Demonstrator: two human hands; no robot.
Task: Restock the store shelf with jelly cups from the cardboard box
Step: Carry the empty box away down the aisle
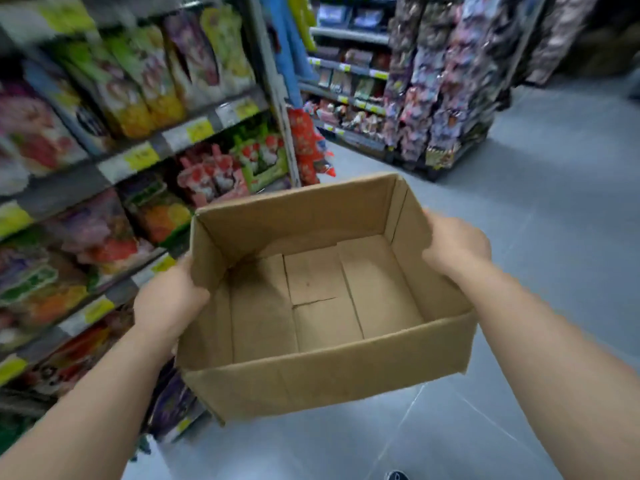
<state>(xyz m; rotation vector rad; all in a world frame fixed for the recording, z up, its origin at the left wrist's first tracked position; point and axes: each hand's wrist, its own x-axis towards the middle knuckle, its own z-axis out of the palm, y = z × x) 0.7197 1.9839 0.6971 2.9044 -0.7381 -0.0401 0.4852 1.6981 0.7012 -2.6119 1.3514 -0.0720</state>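
Note:
An open brown cardboard box (322, 375) is held up in front of me above the floor, and nothing lies inside it. My left hand (166, 299) grips its left wall, and my right hand (453, 247) grips its right wall. The store shelf (131, 161) stands on the left, its tiers packed with colourful bags of jelly and sweets behind yellow price tags. The view is blurred, so single jelly cups cannot be made out.
Grey tiled floor (554, 202) stretches ahead and to the right. A second shelving unit (349, 98) and a rack of hanging packets (443, 98) stand at the back. A shoe tip (396, 475) shows at the bottom edge.

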